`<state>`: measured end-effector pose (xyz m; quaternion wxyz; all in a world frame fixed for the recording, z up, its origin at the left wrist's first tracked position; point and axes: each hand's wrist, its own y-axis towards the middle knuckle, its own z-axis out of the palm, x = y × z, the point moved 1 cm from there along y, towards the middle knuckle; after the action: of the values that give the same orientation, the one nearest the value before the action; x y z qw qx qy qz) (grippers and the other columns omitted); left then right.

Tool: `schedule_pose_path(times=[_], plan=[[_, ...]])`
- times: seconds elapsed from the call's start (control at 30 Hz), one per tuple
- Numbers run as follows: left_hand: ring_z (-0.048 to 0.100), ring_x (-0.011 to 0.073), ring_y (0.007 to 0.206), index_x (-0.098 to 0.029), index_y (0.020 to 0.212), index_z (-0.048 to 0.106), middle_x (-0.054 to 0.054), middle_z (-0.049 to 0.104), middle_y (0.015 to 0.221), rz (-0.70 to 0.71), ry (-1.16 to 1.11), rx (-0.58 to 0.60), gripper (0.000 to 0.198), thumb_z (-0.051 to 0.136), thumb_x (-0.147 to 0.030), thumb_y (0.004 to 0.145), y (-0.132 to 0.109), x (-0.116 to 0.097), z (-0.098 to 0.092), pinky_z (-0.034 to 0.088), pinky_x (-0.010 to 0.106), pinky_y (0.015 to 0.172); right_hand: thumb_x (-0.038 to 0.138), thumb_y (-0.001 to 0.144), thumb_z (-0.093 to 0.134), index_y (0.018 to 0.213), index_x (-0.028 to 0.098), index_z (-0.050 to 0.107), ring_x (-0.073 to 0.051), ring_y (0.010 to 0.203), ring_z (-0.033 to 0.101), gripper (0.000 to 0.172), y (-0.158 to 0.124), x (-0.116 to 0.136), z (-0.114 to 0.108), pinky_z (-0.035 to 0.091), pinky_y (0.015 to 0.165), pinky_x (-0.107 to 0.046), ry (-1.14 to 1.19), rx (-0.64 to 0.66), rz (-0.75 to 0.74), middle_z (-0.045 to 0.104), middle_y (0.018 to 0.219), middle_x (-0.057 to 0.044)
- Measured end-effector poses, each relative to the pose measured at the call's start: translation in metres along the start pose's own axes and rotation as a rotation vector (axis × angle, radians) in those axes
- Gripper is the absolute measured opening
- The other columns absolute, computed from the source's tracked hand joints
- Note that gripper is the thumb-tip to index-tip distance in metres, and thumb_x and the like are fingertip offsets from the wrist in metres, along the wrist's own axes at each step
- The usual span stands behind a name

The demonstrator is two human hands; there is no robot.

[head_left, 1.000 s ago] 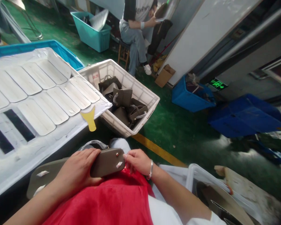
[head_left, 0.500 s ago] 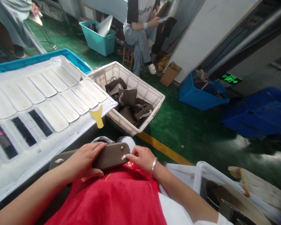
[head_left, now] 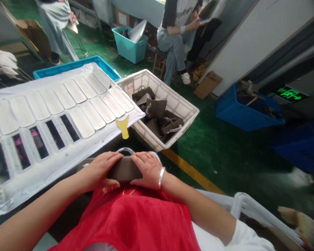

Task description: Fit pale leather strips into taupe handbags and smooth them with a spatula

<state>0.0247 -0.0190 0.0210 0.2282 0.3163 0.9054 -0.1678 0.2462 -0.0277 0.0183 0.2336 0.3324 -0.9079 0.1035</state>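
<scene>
A grey-brown leather piece (head_left: 124,169) lies across my lap, above a red apron. My left hand (head_left: 101,170) grips its left part, fingers curled over the top edge. My right hand (head_left: 146,169), with a silver bracelet on the wrist, lies over its right end with fingers closed on it. Only the middle of the piece shows between the two hands.
A white board (head_left: 23,174) with rows of white oval strips slopes at my left, a yellow scraper (head_left: 123,127) at its corner. A white crate (head_left: 183,106) of grey bags stands ahead. Blue and teal bins, a seated person and a standing person are beyond.
My right hand has moved from the tip of the leather piece onto its right end, covering it. The view has swung left and up.
</scene>
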Motion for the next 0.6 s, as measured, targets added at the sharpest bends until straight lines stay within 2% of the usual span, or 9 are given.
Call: schedule_pose_path(times=[0.13, 0.3, 0.47, 0.6], plan=[[0.049, 0.0288, 0.114, -0.017, 0.126, 0.045, 0.014, 0.052, 0.125, -0.008, -0.005, -0.009, 0.07, 0.065, -0.052, 0.068, -0.005, 0.0, -0.003, 0.039, 0.042, 0.098, 0.053, 0.06, 0.073, 0.128, 0.017, 0.042, -0.029, 0.116, 0.039, 0.083, -0.002, 0.003, -0.002, 0.027, 0.097, -0.044, 0.014, -0.007, 0.05, 0.047, 0.128, -0.012], [0.048, 0.0285, 0.114, -0.019, 0.126, 0.044, 0.013, 0.052, 0.125, 0.013, -0.022, -0.05, 0.069, 0.064, -0.053, 0.07, -0.008, -0.001, 0.0, 0.038, 0.042, 0.098, 0.06, 0.065, 0.066, 0.128, 0.017, 0.042, -0.029, 0.117, 0.039, 0.08, -0.003, 0.009, -0.003, 0.025, 0.1, -0.044, 0.029, -0.01, 0.063, 0.047, 0.129, -0.012], [0.049, 0.029, 0.113, -0.019, 0.123, 0.047, 0.012, 0.053, 0.123, -0.034, -0.031, -0.098, 0.072, 0.073, -0.047, 0.061, -0.007, -0.001, 0.004, 0.039, 0.042, 0.098, 0.065, 0.064, 0.063, 0.128, 0.017, 0.042, -0.028, 0.115, 0.042, 0.082, -0.001, 0.006, -0.004, 0.027, 0.1, -0.043, 0.058, -0.037, 0.117, 0.049, 0.127, -0.012], [0.049, 0.031, 0.112, -0.019, 0.12, 0.05, 0.012, 0.055, 0.122, -0.101, -0.041, -0.099, 0.075, 0.076, -0.045, 0.055, -0.005, 0.001, 0.004, 0.039, 0.044, 0.098, 0.065, 0.065, 0.063, 0.123, 0.018, 0.046, -0.027, 0.111, 0.046, 0.077, 0.008, 0.002, -0.007, 0.033, 0.096, -0.042, 0.081, 0.021, 0.176, 0.052, 0.122, -0.01]])
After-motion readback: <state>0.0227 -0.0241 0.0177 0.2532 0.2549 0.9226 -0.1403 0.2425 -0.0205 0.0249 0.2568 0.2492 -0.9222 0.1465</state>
